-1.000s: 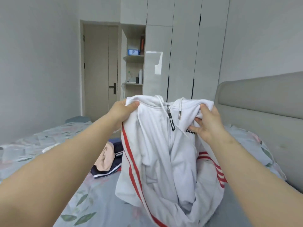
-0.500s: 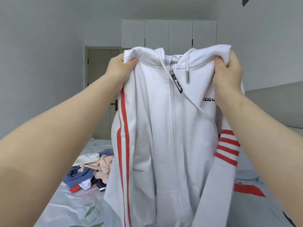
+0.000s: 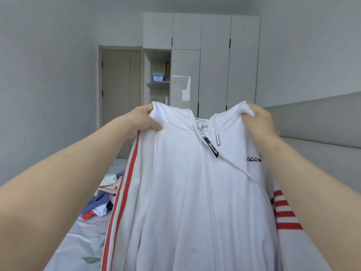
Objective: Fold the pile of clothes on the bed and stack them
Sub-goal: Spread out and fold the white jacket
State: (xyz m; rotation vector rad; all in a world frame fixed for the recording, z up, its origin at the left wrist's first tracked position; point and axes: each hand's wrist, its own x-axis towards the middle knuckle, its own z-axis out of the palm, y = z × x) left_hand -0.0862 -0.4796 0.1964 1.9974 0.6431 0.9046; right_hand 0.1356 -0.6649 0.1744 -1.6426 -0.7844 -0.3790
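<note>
Here, left hand (image 3: 143, 120) grips hoodie (image 3: 187, 192) at one shoulder | right hand (image 3: 259, 122) grips the other | pile (image 3: 103, 198) lies on bed (image 3: 78, 241) behind.

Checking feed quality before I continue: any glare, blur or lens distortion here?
Head view: soft even light, no hard shadows; glare patch on the glossy wardrobe door; wide-angle stretch at the edges; the white hoodie, gripped by left hand and right hand, looks sharp.
</note>
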